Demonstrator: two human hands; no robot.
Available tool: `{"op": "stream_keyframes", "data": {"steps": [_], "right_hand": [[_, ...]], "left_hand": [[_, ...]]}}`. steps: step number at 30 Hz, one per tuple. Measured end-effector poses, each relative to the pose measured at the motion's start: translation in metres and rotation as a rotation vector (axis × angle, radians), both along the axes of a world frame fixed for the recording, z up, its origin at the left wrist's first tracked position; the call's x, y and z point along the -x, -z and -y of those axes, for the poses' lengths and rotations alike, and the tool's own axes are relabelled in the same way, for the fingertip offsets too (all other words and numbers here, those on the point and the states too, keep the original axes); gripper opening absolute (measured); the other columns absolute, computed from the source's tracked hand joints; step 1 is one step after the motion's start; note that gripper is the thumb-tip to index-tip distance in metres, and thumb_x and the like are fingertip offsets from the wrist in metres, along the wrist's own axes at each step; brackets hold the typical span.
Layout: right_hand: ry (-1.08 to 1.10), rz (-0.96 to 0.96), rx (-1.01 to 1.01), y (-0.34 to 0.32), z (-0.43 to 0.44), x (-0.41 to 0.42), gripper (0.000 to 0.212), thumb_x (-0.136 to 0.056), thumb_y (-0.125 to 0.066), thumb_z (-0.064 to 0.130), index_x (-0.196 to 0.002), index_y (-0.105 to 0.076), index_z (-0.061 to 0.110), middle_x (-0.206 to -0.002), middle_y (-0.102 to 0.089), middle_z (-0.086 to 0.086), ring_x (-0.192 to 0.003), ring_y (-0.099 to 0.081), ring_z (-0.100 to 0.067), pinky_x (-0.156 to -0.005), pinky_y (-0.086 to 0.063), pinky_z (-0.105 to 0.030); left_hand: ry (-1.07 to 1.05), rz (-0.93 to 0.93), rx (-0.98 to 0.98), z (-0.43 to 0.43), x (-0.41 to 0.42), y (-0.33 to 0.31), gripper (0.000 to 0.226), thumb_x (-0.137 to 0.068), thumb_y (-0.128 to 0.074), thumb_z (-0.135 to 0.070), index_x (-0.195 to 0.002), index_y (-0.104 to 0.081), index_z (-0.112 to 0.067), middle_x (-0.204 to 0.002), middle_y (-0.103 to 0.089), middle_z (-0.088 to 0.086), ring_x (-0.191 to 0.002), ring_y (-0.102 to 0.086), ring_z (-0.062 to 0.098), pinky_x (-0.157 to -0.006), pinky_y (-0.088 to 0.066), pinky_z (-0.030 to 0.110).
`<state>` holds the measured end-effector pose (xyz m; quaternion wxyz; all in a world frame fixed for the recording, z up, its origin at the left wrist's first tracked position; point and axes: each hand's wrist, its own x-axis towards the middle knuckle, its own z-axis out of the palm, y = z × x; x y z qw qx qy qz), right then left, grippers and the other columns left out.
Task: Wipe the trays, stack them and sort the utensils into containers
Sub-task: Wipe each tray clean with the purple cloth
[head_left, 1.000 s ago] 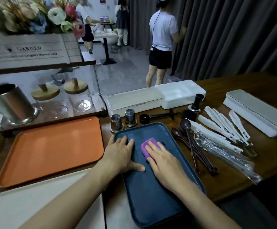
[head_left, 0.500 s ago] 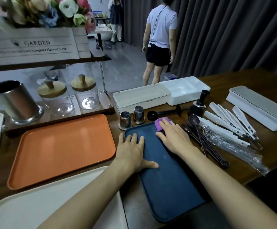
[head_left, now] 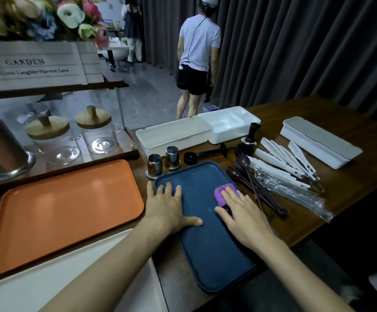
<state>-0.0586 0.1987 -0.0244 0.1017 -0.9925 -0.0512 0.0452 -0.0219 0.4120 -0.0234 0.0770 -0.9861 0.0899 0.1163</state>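
While your flat right hand [head_left: 243,217] half-hides the purple cloth [head_left: 219,195], your flat left hand [head_left: 166,208] presses the dark-blue rectangular tray [head_left: 205,255], with brown spoons [head_left: 243,159] beside it.

**Colours in view**

A dark blue rectangular plastic tray [head_left: 207,251] carries a purple cleaning cloth [head_left: 220,195]. To its left lies an orange rectangular plastic tray [head_left: 66,208]; nearer left, a cream tray [head_left: 36,289]. Right: dark brown wooden spoons [head_left: 242,159], white paper-sleeved utensils [head_left: 273,165]. Far: white plastic containers [head_left: 160,145].
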Motion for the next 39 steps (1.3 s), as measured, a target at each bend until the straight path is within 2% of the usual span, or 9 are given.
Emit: {"op": "stream_keyframes", "data": {"steps": [8,14,19,25,28,30,34,37,39], "right_hand": [[-0.043,-0.01,0.046,-0.008,-0.036,-0.061,0.077,-0.098,-0.036,0.065,-0.155,-0.029,0.013,-0.164,-0.025,-0.006,-0.151,-0.022,-0.028,-0.122,-0.019,-0.04],[-0.069,-0.007,0.079,-0.011,-0.048,-0.096,0.07,-0.098,-0.031,0.065,-0.143,-0.043,0.013,-0.155,-0.039,-0.007,-0.138,-0.039,-0.033,-0.111,-0.034,-0.044],[-0.149,-0.013,0.005,-0.011,-0.02,-0.067,0.049,-0.105,-0.028,0.03,-0.151,-0.038,0.016,-0.163,-0.029,-0.004,-0.148,-0.029,-0.026,-0.117,-0.024,-0.038],[-0.238,-0.057,-0.063,-0.009,0.042,0.006,0.053,-0.104,-0.035,0.028,-0.157,-0.029,0.03,-0.165,-0.02,0.011,-0.153,-0.017,-0.012,-0.124,-0.008,-0.03],[-0.281,-0.075,-0.071,-0.008,0.064,0.038,0.053,-0.104,-0.036,0.028,-0.157,-0.029,0.032,-0.164,-0.02,0.013,-0.153,-0.014,-0.009,-0.124,-0.005,-0.029],[-0.311,-0.075,-0.082,-0.01,0.074,0.052,0.054,-0.104,-0.037,0.026,-0.157,-0.029,0.031,-0.164,-0.02,0.012,-0.153,-0.014,-0.009,-0.125,-0.005,-0.03],[-0.363,-0.064,-0.048,-0.012,0.078,0.059,0.054,-0.106,-0.034,0.027,-0.159,-0.024,0.027,-0.166,-0.017,0.008,-0.154,-0.014,-0.014,-0.125,-0.005,-0.033],[-0.391,-0.065,-0.031,-0.012,0.08,0.056,0.055,-0.106,-0.031,0.028,-0.16,-0.021,0.025,-0.167,-0.015,0.005,-0.154,-0.014,-0.016,-0.125,-0.006,-0.035],[-0.408,-0.075,-0.029,-0.011,0.081,0.055,0.054,-0.107,-0.03,0.029,-0.16,-0.02,0.025,-0.167,-0.015,0.005,-0.154,-0.014,-0.017,-0.125,-0.007,-0.036]], "left_hand": [[-0.016,-0.047,0.029,-0.001,0.003,-0.002,0.13,-0.066,-0.032,-0.102,-0.164,-0.005,-0.021,-0.17,-0.008,0.013,-0.156,-0.011,0.033,-0.121,0.008,0.062],[-0.05,-0.08,0.078,-0.003,0.005,-0.003,0.128,-0.067,-0.035,-0.102,-0.164,-0.002,-0.025,-0.171,-0.004,0.009,-0.157,-0.007,0.029,-0.121,0.007,0.064],[-0.089,-0.093,0.097,-0.002,0.006,-0.002,0.129,-0.065,-0.034,-0.103,-0.164,-0.001,-0.027,-0.172,-0.001,0.007,-0.158,-0.003,0.027,-0.121,0.008,0.065],[-0.129,-0.091,0.132,-0.001,0.007,-0.003,0.127,-0.065,-0.037,-0.102,-0.164,-0.002,-0.031,-0.172,-0.001,0.003,-0.158,0.0,0.023,-0.121,0.008,0.065],[-0.171,-0.064,0.117,0.004,0.012,-0.006,0.122,-0.067,-0.038,-0.1,-0.163,-0.01,-0.031,-0.171,-0.011,0.004,-0.158,-0.004,0.024,-0.121,0.003,0.065],[-0.188,0.007,0.095,0.009,0.021,-0.004,0.114,-0.069,-0.033,-0.099,-0.158,-0.027,-0.028,-0.162,-0.032,0.005,-0.154,-0.018,0.027,-0.122,-0.007,0.062],[-0.164,0.241,0.024,0.022,0.052,0.004,0.089,-0.076,-0.021,-0.089,-0.128,-0.057,-0.025,-0.129,-0.061,0.002,-0.131,-0.048,0.026,-0.112,-0.032,0.05],[-0.188,0.183,0.094,0.028,0.079,0.004,0.078,-0.088,-0.036,-0.081,-0.144,-0.051,-0.027,-0.148,-0.052,0.006,-0.14,-0.041,0.029,-0.114,-0.032,0.048],[-0.213,0.008,0.192,0.032,0.101,0.002,0.093,-0.085,-0.039,-0.085,-0.16,-0.027,-0.032,-0.168,-0.023,0.009,-0.155,-0.017,0.03,-0.124,-0.018,0.048]]}}
